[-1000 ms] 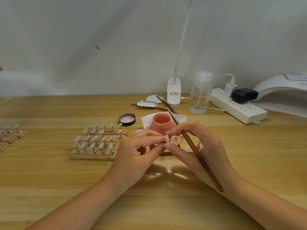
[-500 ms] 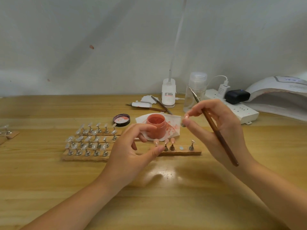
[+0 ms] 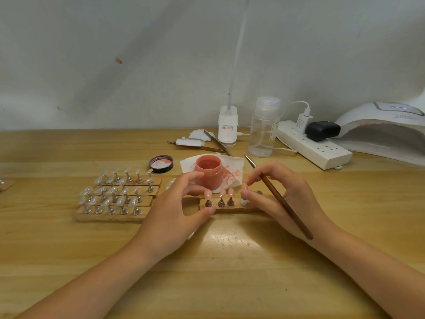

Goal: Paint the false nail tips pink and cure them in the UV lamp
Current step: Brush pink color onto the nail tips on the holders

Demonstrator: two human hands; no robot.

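Observation:
A narrow wooden strip (image 3: 232, 207) carries three pink-painted nail tips (image 3: 222, 195) on small stands. My left hand (image 3: 174, 208) touches the strip's left end, thumb at its front edge, fingers spread. My right hand (image 3: 282, 194) holds a brown brush (image 3: 282, 200) slanting up to the left, and its fingertips pinch a pink nail tip on its stand (image 3: 244, 192) over the strip's fourth spot. Behind stands the open jar of pink gel (image 3: 208, 169) on a stained tissue. The white UV lamp (image 3: 388, 132) sits at the far right.
Rows of unpainted clear tips on wooden strips (image 3: 115, 196) lie left of my left hand. The jar's lid (image 3: 161, 163), spare tools (image 3: 202, 143), a clear pump bottle (image 3: 263, 127), a white lamp base (image 3: 227, 125) and a power strip (image 3: 315, 146) line the back.
My right hand came down from beside the jar with the painted tip to the strip's fourth spot. My left hand slid forward onto the strip's left end.

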